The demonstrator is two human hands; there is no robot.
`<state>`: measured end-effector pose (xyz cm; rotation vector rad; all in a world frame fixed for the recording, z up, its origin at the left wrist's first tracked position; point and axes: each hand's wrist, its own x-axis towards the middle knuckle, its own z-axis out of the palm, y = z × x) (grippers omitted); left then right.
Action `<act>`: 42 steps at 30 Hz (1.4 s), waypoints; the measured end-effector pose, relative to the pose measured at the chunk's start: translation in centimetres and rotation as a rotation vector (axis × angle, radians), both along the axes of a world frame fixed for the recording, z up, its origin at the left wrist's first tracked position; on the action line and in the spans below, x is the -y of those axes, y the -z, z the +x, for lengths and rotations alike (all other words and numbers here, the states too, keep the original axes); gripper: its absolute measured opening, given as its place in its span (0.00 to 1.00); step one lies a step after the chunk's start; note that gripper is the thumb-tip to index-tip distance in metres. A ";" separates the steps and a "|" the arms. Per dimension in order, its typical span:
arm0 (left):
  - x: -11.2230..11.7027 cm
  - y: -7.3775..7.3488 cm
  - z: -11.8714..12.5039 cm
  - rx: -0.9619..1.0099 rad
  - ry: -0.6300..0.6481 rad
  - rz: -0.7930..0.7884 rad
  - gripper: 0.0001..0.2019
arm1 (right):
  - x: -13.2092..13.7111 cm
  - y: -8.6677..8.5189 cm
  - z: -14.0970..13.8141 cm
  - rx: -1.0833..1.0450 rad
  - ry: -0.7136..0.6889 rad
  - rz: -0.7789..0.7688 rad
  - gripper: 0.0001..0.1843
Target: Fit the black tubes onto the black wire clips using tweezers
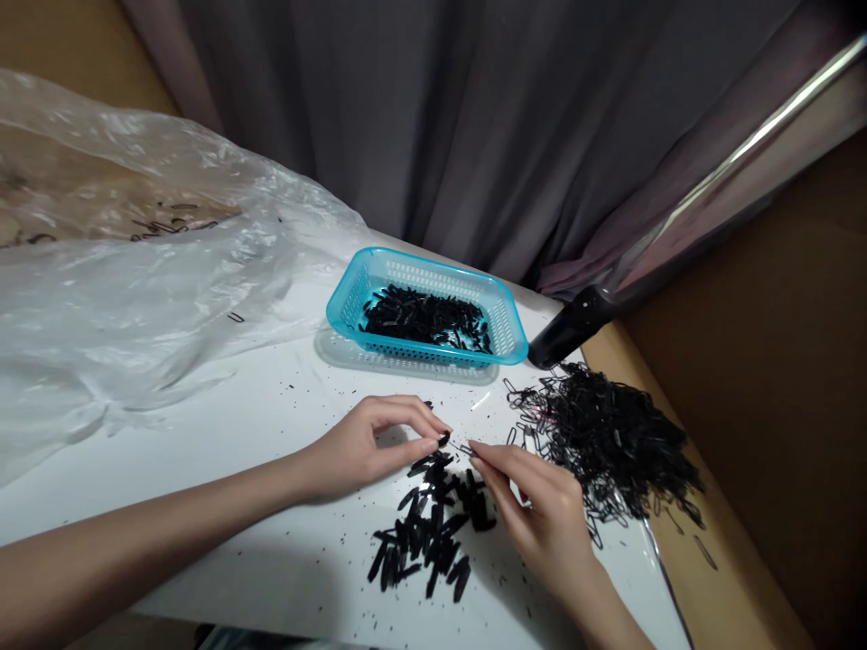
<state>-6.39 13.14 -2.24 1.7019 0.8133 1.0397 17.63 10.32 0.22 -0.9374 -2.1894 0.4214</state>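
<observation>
My left hand (399, 433) pinches a small black piece (444, 440) between thumb and fingertips. Close by on the right, my right hand (535, 496) pinches a thin wire loop (464, 449), its end pointing at the black piece. I cannot tell whether the two touch. Below the hands lies a loose pile of short, dark, elongated pieces (424, 533). Beside my right hand is a large tangled heap of black wire loops (610, 442). Beyond the hands, a blue perforated basket (426, 350) holds many similar black pieces.
A clear plastic sheet or bag (257, 244) covers the left of the white table (271, 569). Right of the basket a black handle-like object (570, 327) joins a shiny strip. Dark curtains (474, 117) hang behind. Tiny black crumbs dot the tabletop.
</observation>
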 end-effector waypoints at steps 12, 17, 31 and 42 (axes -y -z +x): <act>0.3 -0.5 -0.1 -0.059 0.007 0.106 0.06 | -0.1 0.2 0.2 0.012 -0.035 -0.031 0.13; 0.1 -0.5 0.0 -0.074 -0.002 0.085 0.07 | 0.4 -0.6 -0.3 -0.063 -0.128 -0.067 0.17; 0.1 -0.4 -0.1 0.167 0.098 -0.331 0.09 | 0.2 -0.1 -0.2 -0.014 -0.002 0.071 0.15; 0.0 -0.4 0.0 0.113 0.094 -0.193 0.09 | 0.3 -0.2 -0.1 0.027 -0.019 0.087 0.16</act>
